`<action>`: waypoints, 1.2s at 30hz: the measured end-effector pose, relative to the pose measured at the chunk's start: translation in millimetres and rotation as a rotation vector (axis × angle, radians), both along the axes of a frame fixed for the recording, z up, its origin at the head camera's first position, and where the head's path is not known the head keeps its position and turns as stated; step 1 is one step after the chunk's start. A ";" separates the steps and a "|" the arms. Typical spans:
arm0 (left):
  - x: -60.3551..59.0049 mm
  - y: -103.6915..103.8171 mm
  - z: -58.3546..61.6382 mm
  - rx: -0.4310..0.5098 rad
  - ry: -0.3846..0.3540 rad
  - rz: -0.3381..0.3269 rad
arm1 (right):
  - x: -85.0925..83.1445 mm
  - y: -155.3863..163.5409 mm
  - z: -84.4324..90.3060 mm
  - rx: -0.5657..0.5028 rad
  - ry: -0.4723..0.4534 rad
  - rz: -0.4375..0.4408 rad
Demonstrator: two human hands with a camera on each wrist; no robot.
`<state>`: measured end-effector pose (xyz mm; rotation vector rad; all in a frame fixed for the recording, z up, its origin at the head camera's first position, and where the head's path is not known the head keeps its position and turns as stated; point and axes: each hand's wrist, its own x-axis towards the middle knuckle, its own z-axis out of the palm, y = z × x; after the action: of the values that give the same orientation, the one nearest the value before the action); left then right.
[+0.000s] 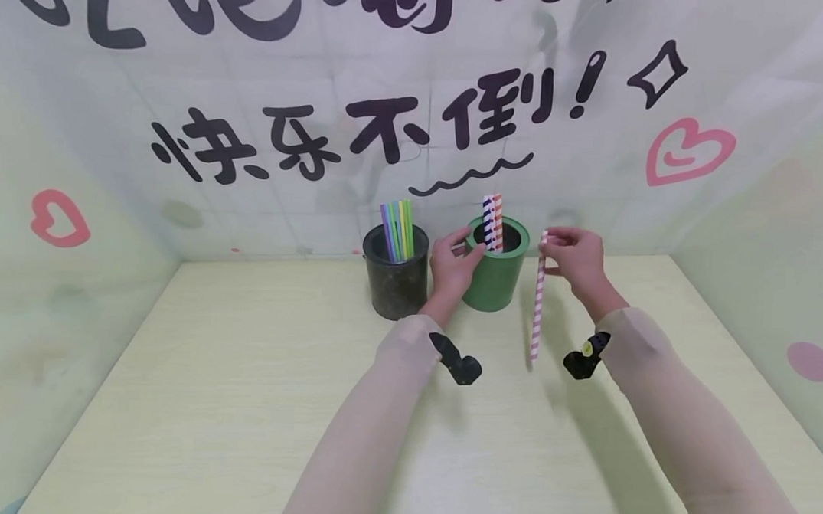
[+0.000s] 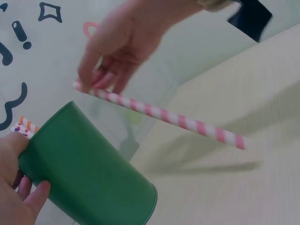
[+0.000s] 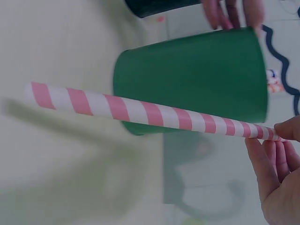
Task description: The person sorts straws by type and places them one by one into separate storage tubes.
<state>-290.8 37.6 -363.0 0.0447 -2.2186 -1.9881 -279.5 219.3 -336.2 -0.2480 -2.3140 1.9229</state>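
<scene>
My right hand (image 1: 577,256) pinches a pink-and-white striped paper straw (image 1: 537,316) near its top end. The straw hangs nearly upright above the table, just right of a green cup (image 1: 494,284), apart from it. Close up in the right wrist view, thumb and fingertips meet at the end of the straw (image 3: 154,114). On the cup's left side my left hand (image 1: 452,266) holds it near the rim, with thumb and fingers spread round the wall. Inside the green cup stand a few patterned paper straws (image 1: 493,222), one dark-blue-and-white, another orange-and-white.
Left of the green cup stands a black cup (image 1: 398,291) with several thin coloured straws (image 1: 399,230) in it. Both cups are at the back of a pale wooden table (image 1: 239,403). A printed backdrop (image 1: 261,220) rises right behind them, and side panels flank the table.
</scene>
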 end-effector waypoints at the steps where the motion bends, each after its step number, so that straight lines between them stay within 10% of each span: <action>1: -0.2 0.0 0.2 0.000 0.000 0.001 | -1.6 -0.8 6.1 -0.002 0.012 -0.007; 21: -2.3 -0.2 2.2 0.018 -0.005 0.012 | -26.9 -33.8 134.4 -0.125 0.241 -0.027; 36: -3.1 1.5 2.5 0.023 -0.021 0.005 | -45.0 -51.6 133.9 -0.057 0.339 -0.011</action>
<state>-293.9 39.1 -360.5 0.0749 -2.2057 -2.0201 -324.6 167.7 -202.3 0.0576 -2.0367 1.8593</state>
